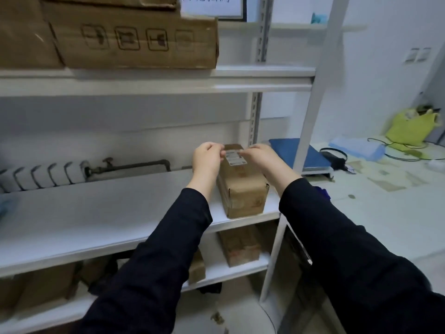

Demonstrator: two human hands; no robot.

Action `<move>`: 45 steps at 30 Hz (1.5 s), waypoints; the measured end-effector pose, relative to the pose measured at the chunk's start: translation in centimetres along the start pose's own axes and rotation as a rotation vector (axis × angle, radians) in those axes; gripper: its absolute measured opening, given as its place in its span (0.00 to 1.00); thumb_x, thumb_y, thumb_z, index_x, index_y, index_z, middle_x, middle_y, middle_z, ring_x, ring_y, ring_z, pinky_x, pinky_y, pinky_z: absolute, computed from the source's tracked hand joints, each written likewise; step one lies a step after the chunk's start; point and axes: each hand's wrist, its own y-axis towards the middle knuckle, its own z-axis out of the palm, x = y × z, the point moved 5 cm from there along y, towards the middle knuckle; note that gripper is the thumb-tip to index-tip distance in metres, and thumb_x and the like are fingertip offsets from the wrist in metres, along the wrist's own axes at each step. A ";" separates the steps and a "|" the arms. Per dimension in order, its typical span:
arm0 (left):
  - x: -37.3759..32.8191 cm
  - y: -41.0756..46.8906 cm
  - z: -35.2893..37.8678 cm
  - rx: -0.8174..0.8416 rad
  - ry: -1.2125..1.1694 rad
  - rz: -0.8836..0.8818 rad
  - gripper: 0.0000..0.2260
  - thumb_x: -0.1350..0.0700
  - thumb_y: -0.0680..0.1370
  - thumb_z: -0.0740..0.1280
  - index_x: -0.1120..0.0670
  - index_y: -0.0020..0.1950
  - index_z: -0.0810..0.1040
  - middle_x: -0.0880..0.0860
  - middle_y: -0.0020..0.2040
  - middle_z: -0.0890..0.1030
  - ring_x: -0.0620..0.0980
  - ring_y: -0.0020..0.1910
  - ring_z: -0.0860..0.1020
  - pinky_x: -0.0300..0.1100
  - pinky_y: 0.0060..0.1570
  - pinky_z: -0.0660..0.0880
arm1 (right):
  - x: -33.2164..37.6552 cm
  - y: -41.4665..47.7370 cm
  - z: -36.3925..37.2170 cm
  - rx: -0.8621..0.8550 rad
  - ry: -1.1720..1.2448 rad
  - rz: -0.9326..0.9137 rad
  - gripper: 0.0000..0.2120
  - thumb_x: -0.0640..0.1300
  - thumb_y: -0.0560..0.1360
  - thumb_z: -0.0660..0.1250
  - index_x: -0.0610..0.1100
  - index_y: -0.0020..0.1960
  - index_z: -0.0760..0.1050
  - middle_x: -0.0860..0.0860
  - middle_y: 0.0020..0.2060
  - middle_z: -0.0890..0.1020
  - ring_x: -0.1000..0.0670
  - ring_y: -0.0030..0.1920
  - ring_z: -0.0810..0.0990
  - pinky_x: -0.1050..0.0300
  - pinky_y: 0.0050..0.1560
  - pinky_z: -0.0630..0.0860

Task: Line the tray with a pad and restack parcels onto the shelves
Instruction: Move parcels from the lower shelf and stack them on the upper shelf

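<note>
A small brown cardboard parcel stands on the middle white shelf, near its right end. A white printed label lies on the parcel's top. My left hand pinches the label's left edge with curled fingers. My right hand pinches its right edge from the other side. Both dark sleeves reach forward over the shelf front.
Large cardboard boxes fill the upper shelf. More brown parcels sit on the lower shelf. A white radiator and a pipe run behind the middle shelf. To the right, a table holds a blue scale, cables and a yellow bag.
</note>
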 end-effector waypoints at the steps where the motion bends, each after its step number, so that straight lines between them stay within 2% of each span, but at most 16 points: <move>1: 1.0 0.4 0.7 -0.010 0.016 -0.028 0.11 0.60 0.77 0.62 0.52 0.35 0.73 0.50 0.36 0.76 0.50 0.39 0.73 0.40 0.34 0.66 | -1.1 0.7 -0.2 0.009 0.000 0.013 0.20 0.49 0.77 0.66 0.39 0.65 0.72 0.47 0.58 0.76 0.49 0.51 0.73 0.61 0.41 0.69; 4: 4.7 1.5 3.3 -0.018 0.049 -0.130 0.07 0.57 0.78 0.62 0.51 0.40 0.73 0.50 0.40 0.75 0.51 0.44 0.72 0.40 0.36 0.67 | -4.9 3.1 -0.5 0.058 0.006 0.067 0.22 0.49 0.77 0.65 0.40 0.67 0.69 0.48 0.61 0.75 0.49 0.54 0.72 0.58 0.51 0.68; 6: 7.0 1.9 4.5 -0.025 0.051 -0.205 0.03 0.56 0.79 0.61 0.53 0.48 0.73 0.48 0.40 0.72 0.50 0.44 0.71 0.41 0.39 0.67 | -7.3 4.5 -0.1 0.104 0.039 0.122 0.24 0.48 0.77 0.65 0.41 0.69 0.66 0.49 0.62 0.74 0.48 0.59 0.72 0.55 0.56 0.67; 10: 11.4 3.0 6.2 -0.064 0.065 -0.329 0.16 0.54 0.79 0.61 0.56 0.66 0.66 0.52 0.60 0.71 0.50 0.54 0.69 0.44 0.54 0.65 | -11.6 7.4 0.7 0.160 0.075 0.264 0.36 0.52 0.75 0.67 0.41 0.76 0.55 0.44 0.72 0.66 0.42 0.70 0.67 0.46 0.68 0.66; 13: 13.7 3.4 6.9 -0.095 0.049 -0.459 0.21 0.55 0.80 0.61 0.58 0.71 0.62 0.57 0.70 0.66 0.56 0.66 0.68 0.46 0.60 0.66 | -14.2 9.1 0.8 0.149 0.102 0.354 0.40 0.52 0.76 0.66 0.41 0.77 0.47 0.42 0.75 0.59 0.40 0.73 0.62 0.43 0.71 0.63; 16: 15.2 3.9 7.6 -0.096 0.008 -0.565 0.23 0.55 0.80 0.60 0.59 0.74 0.60 0.57 0.73 0.64 0.57 0.70 0.65 0.46 0.62 0.66 | -16.1 10.5 0.8 0.148 0.137 0.398 0.39 0.53 0.76 0.66 0.40 0.77 0.49 0.42 0.75 0.59 0.41 0.74 0.60 0.44 0.73 0.60; 19: 15.6 4.4 8.2 -0.086 -0.013 -0.577 0.21 0.56 0.81 0.58 0.59 0.73 0.62 0.56 0.72 0.66 0.55 0.69 0.66 0.43 0.57 0.64 | -17.0 11.2 1.2 0.225 0.190 0.405 0.28 0.48 0.80 0.62 0.39 0.75 0.58 0.43 0.74 0.64 0.44 0.74 0.62 0.51 0.71 0.59; 22: 15.4 4.5 8.5 -0.067 -0.001 -0.564 0.17 0.57 0.82 0.58 0.60 0.70 0.66 0.57 0.70 0.69 0.54 0.60 0.69 0.42 0.54 0.63 | -17.4 11.2 1.3 0.249 0.226 0.411 0.25 0.46 0.80 0.61 0.39 0.73 0.62 0.43 0.73 0.65 0.44 0.74 0.62 0.52 0.69 0.60; 25: 14.6 5.0 8.4 -0.058 0.014 -0.495 0.18 0.56 0.81 0.59 0.59 0.69 0.65 0.56 0.66 0.70 0.50 0.55 0.70 0.40 0.53 0.65 | -16.5 11.3 1.1 0.173 0.289 0.388 0.26 0.45 0.77 0.65 0.38 0.72 0.63 0.43 0.69 0.70 0.44 0.68 0.69 0.55 0.57 0.65; 29: 11.3 5.6 7.6 -0.054 -0.021 -0.331 0.18 0.52 0.80 0.62 0.56 0.67 0.64 0.51 0.54 0.73 0.40 0.42 0.72 0.36 0.34 0.68 | -12.9 11.2 -0.5 0.008 0.380 0.235 0.34 0.50 0.73 0.70 0.41 0.72 0.59 0.45 0.66 0.71 0.45 0.60 0.73 0.54 0.54 0.71; 32: 8.5 5.7 6.6 -0.039 -0.079 -0.210 0.22 0.53 0.78 0.66 0.52 0.68 0.62 0.50 0.55 0.75 0.43 0.44 0.77 0.38 0.36 0.74 | -9.8 10.1 -1.3 0.003 0.488 0.108 0.38 0.54 0.66 0.76 0.47 0.70 0.63 0.48 0.61 0.75 0.49 0.57 0.77 0.49 0.57 0.76; 35: 6.3 4.7 5.2 0.023 -0.104 -0.108 0.28 0.55 0.75 0.70 0.49 0.71 0.60 0.48 0.55 0.75 0.44 0.47 0.78 0.38 0.41 0.77 | -6.7 8.6 -1.9 0.061 0.515 -0.010 0.21 0.45 0.69 0.75 0.48 0.58 0.71 0.49 0.54 0.80 0.51 0.50 0.80 0.50 0.55 0.78; 37: 4.7 3.5 3.9 0.088 -0.093 -0.067 0.35 0.52 0.71 0.74 0.45 0.72 0.58 0.50 0.60 0.75 0.49 0.54 0.79 0.42 0.49 0.78 | -4.7 6.9 -2.1 0.088 0.502 -0.065 0.16 0.42 0.69 0.75 0.51 0.52 0.73 0.49 0.51 0.82 0.49 0.50 0.81 0.48 0.57 0.78; 40: 2.2 1.6 1.9 0.134 -0.062 -0.010 0.45 0.51 0.61 0.76 0.44 0.74 0.57 0.50 0.65 0.73 0.50 0.62 0.75 0.49 0.62 0.73 | -2.3 4.5 -2.0 0.106 0.488 -0.100 0.22 0.43 0.68 0.76 0.46 0.59 0.74 0.48 0.52 0.82 0.47 0.52 0.82 0.47 0.57 0.78; 43: -0.4 -0.5 -0.2 0.150 -0.053 0.019 0.47 0.54 0.61 0.77 0.47 0.75 0.56 0.48 0.65 0.72 0.48 0.61 0.74 0.45 0.62 0.72 | 0.4 1.6 -1.9 0.113 0.483 -0.148 0.22 0.43 0.67 0.76 0.45 0.60 0.75 0.48 0.51 0.84 0.47 0.50 0.83 0.48 0.55 0.79; 45: -2.0 -2.2 -1.6 0.156 -0.057 0.029 0.44 0.57 0.66 0.77 0.48 0.75 0.56 0.47 0.62 0.74 0.47 0.57 0.76 0.42 0.55 0.74 | 2.1 -0.4 -2.0 0.102 0.472 -0.162 0.22 0.45 0.67 0.76 0.46 0.59 0.76 0.48 0.50 0.84 0.48 0.49 0.84 0.49 0.54 0.80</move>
